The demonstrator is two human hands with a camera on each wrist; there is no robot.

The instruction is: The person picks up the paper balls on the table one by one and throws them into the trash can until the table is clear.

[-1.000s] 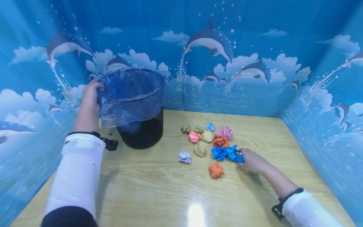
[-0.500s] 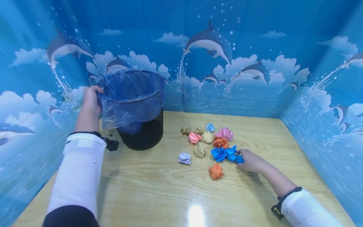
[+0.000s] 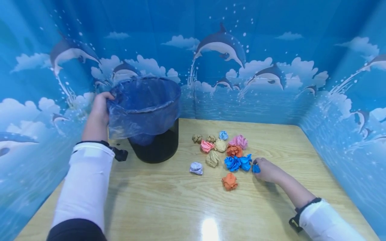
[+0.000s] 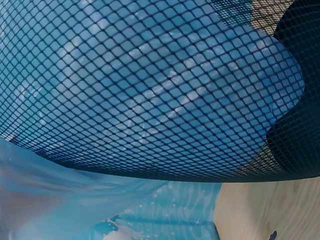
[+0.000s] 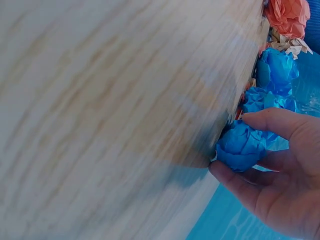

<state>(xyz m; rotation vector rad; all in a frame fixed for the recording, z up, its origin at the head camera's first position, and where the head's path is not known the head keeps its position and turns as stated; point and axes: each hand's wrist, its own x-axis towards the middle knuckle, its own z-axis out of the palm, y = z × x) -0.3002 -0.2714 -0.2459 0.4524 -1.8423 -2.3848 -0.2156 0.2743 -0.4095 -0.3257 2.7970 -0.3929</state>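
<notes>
Crumpled blue paper (image 5: 241, 146) is sitting in the right hand (image 3: 267, 170), whose thumb and fingers are clamping it from opposite sides, low at the table (image 3: 156, 201); I cannot tell whether it is touching the wood. Just beside it, two other blue balls (image 3: 239, 163) are lying together, with a dark orange ball (image 3: 234, 151) and a purplish-pink ball (image 3: 241, 141) resting behind them. Nearer me, a bright orange ball (image 3: 230, 181) is lying apart, and a pale lilac ball (image 3: 196, 168) is resting toward the bin. Farther left, the left hand (image 3: 100, 107) is gripping the rim of a black mesh bin (image 3: 159, 147), a blue plastic bag (image 3: 141, 120) lining it and hanging over its edge. Behind everything, a dolphin-printed curtain (image 3: 271, 43) is hanging.
</notes>
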